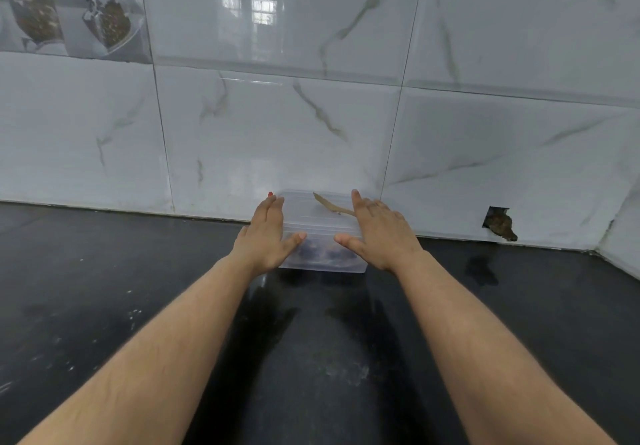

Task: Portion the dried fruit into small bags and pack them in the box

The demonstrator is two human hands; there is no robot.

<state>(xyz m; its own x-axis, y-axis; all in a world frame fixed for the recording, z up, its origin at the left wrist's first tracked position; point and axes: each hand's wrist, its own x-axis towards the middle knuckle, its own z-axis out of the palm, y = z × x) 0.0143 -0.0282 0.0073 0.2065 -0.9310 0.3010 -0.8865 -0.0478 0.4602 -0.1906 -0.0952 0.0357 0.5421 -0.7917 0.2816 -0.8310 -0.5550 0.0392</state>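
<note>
Both hands, the left hand point(265, 236) and right hand point(379, 233), are lying flat with fingers spread on the box point(322, 236), clamping nothing. The lid is probably being closed; pressing evenly beside each edge is best.

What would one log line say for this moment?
left hand: flat on box lid | right hand: same | box: closed, on counter

Black stone countertop point(104, 288), dusty, with pale specks and a dark wet-looking smear toward the right. Behind it, glossy white marble-pattern wall tiles point(277, 132); decorative printed tile point(69, 11) at upper left. Broken hole point(500, 224) in the tile base at right.
</note>
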